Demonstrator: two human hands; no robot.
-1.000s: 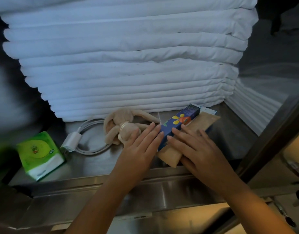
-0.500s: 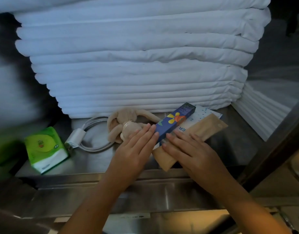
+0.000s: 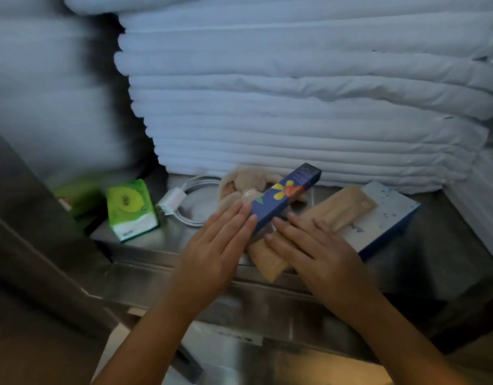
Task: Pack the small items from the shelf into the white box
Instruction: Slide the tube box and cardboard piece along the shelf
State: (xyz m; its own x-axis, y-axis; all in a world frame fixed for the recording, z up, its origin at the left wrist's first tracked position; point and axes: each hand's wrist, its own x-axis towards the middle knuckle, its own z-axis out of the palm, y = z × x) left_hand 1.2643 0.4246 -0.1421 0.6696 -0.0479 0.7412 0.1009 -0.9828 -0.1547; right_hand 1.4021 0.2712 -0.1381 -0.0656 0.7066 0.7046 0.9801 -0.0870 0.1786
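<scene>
Head view, both hands at the front of a metal shelf [image 3: 156, 241]. The left hand [image 3: 220, 245] lies palm down with fingers straight and closed together, their tips against the near left end of a long blue carton [image 3: 287, 195]. The right hand [image 3: 316, 247] is likewise flat, fingers straight and slightly spread, resting on a tan pouch [image 3: 344, 211]; its forefinger tip lies just beside the carton's near end. Neither hand curls round anything (the thumbs are hidden, so any grip beneath cannot be told).

The blue carton slants away to the right, its far end lifted over a beige plush toy [image 3: 237, 184]. The tan pouch lies diagonally, its far end on a white flat box [image 3: 389, 215] with a blue edge and its near end reaching the shelf lip.

Left of the toy lie a white charger [image 3: 171, 201] with its coiled cable, then a green tissue pack [image 3: 130, 209]. A stack of folded white linen [image 3: 295, 107] fills the shelf behind all of them.
</scene>
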